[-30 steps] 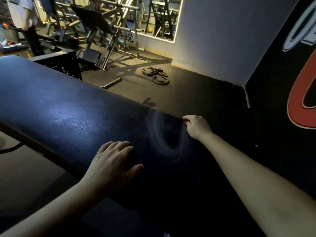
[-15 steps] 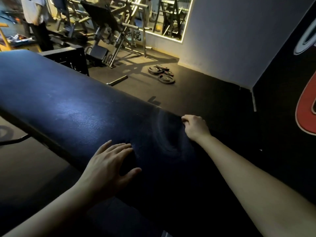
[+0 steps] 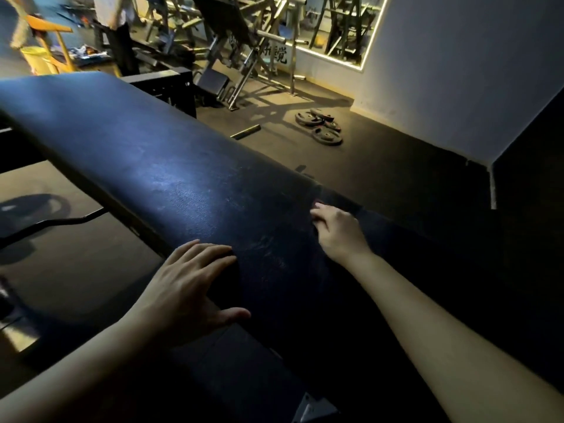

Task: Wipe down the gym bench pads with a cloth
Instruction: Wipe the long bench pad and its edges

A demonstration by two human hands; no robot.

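Observation:
A long dark blue bench pad (image 3: 128, 154) runs from the upper left to the lower right. My left hand (image 3: 189, 288) lies flat on its near edge, fingers straight and spread. At the pad's far edge my right hand (image 3: 335, 230) has its fingers curled over a dark cloth (image 3: 338, 198) that barely stands out from the pad. Faint wipe streaks (image 3: 268, 245) show on the pad between my hands.
Weight plates (image 3: 320, 126) and a short bar (image 3: 245, 131) lie on the dark floor beyond the bench. Gym machines (image 3: 244, 41) and a standing person (image 3: 116, 35) are at the back. A curved bar (image 3: 55, 222) sits left of the bench.
My right hand has shifted slightly along the pad's far edge, and the swirl marks beside it have faded to faint streaks. My left hand stays in place. The view has shifted.

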